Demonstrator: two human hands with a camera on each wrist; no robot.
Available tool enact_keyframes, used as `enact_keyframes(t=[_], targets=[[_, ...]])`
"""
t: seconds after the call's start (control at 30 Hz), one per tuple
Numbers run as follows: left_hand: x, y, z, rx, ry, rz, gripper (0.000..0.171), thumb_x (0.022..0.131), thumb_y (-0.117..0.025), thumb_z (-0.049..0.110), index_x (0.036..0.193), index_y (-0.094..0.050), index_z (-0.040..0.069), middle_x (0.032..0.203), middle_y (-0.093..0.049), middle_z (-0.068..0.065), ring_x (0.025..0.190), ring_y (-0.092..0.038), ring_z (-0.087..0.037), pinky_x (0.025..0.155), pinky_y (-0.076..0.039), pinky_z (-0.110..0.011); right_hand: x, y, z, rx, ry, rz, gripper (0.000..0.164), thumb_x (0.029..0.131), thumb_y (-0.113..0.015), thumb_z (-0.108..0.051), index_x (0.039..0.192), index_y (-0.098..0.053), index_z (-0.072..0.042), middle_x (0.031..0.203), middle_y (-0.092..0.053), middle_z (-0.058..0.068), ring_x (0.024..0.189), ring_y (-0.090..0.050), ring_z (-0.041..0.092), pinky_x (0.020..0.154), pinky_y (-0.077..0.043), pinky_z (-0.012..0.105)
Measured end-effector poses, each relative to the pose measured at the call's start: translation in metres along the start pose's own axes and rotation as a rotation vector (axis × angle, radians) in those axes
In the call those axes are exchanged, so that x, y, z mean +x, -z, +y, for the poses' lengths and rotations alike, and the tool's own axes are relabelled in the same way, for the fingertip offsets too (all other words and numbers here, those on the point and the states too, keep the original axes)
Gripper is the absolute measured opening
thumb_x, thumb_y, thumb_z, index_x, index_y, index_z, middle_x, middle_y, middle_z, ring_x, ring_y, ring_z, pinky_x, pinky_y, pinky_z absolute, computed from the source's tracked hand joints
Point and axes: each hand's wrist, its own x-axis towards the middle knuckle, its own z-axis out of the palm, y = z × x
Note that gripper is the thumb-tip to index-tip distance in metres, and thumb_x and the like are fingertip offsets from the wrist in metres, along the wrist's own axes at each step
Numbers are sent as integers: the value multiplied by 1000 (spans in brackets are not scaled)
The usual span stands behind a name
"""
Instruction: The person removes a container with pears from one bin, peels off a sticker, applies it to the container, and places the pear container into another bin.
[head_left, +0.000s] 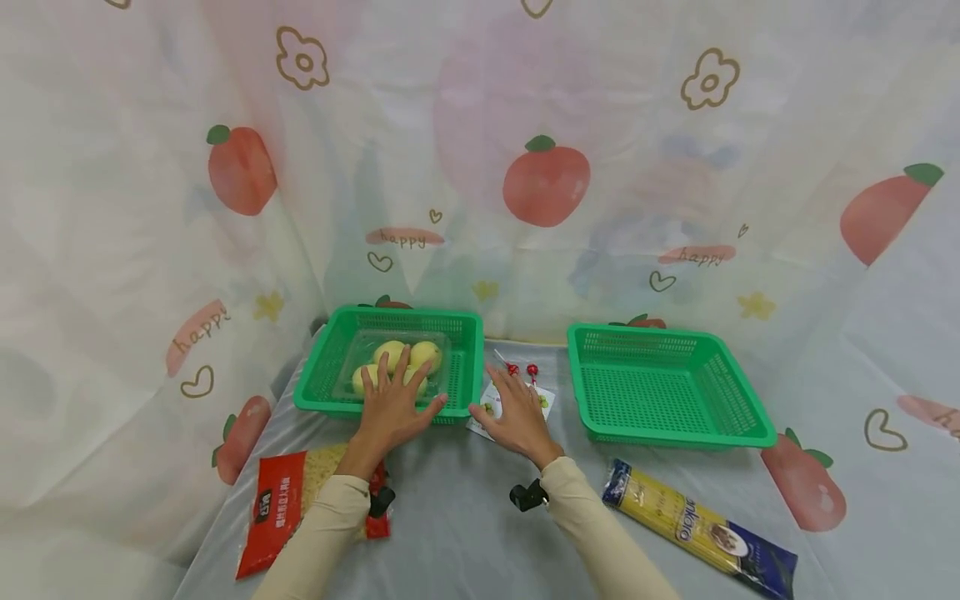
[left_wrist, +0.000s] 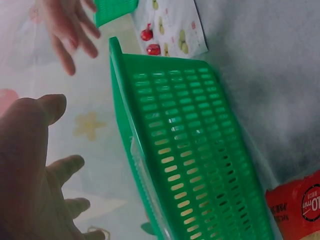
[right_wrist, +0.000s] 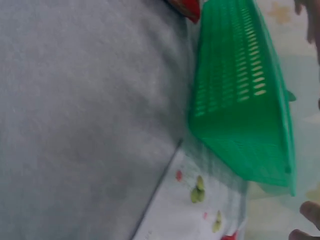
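Green basket [head_left: 468, 358], long axis left-to-right, fruit box [head_left: 424, 354] inside, left hand [head_left: 393, 407] above, right hand [head_left: 517, 412] beside, both splayed

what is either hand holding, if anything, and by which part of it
Nothing is held: the left hand, near the fruit, and the right hand, near the lollipops, are both open.

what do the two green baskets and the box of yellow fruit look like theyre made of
Left basket and right basket: probably plastic, slightly glossy, going by the moulded slots and smooth, evenly coloured rims. Fruit box: likely thin clear plastic with a shiny finish, since the yellow fruit shows through.
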Motion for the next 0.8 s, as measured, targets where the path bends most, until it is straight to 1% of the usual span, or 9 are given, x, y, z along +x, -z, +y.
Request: enact_keyframes(t=[0.1, 0.2, 0.27, 0.37, 0.5, 0.57, 0.73, 0.8], targets=[[-2, 2, -2, -2, 5, -5, 78, 102, -54, 68, 167, -38, 27, 178, -14, -15, 162, -1, -50, 122, -2, -79, 5, -14, 1, 17, -4, 14, 84, 100, -66, -55, 169, -32, -19, 166, -42, 14, 155, -35, 41, 123, -23, 68], [-3, 2, -5, -6, 5, 0, 79, 102, -54, 68, 167, -38, 26, 178, -14, -15, 162, -1, -50, 121, -2, -79, 8, -22, 1, 31, -12, 17, 84, 100, -67, -54, 168, -33, -18, 165, -44, 13, 154, -36, 40, 123, -24, 67], [-4, 3, -8, -13, 8, 9, 79, 101, -56, 67, 166, -39, 26, 178, -14, -15, 162, -1, -50, 121, -3, -79, 11, -25, 0, 26, -15, 18, 83, 100, -67, -54, 167, -35, -18, 165, -45, 13, 154, -36, 41, 123, -24, 68], [-5, 2, -11, -13, 13, 27, 79, 100, -58, 67, 166, -40, 25, 178, -15, -14, 162, -3, -50, 121, -4, -80, 12, -28, 0, 28, -11, 24, 80, 99, -68, -52, 165, -39, -17, 163, -47, 14, 152, -38, 44, 122, -25, 71], [-5, 1, -15, -31, 16, 47, 79, 100, -59, 66, 165, -43, 24, 178, -16, -15, 162, -6, -50, 120, -4, -80, 14, -30, -2, 33, -9, 4, 80, 100, -66, -53, 166, -39, -17, 165, -45, 14, 153, -37, 44, 122, -23, 72], [-5, 0, -17, -41, 16, 54, 79, 100, -60, 65, 164, -43, 23, 177, -16, -15, 162, -6, -50, 120, -3, -81, 15, -31, -3, 40, -6, -2, 80, 101, -65, -53, 166, -39, -16, 165, -44, 15, 153, -36, 44, 121, -23, 73], [-5, -2, -22, -52, 21, 58, 78, 100, -59, 65, 164, -44, 21, 177, -16, -16, 161, -8, -51, 120, -4, -81, 15, -32, -8, 51, -36, -20, 80, 101, -65, -53, 166, -38, -16, 167, -40, 19, 155, -33, 45, 122, -21, 74], [-5, -3, -24, -60, 27, 56, 78, 101, -60, 63, 164, -44, 21, 177, -17, -17, 161, -9, -51, 120, -5, -81, 14, -33, -9, 48, -57, -34, 81, 100, -66, -53, 166, -38, -15, 168, -39, 19, 156, -32, 44, 123, -21, 73]])
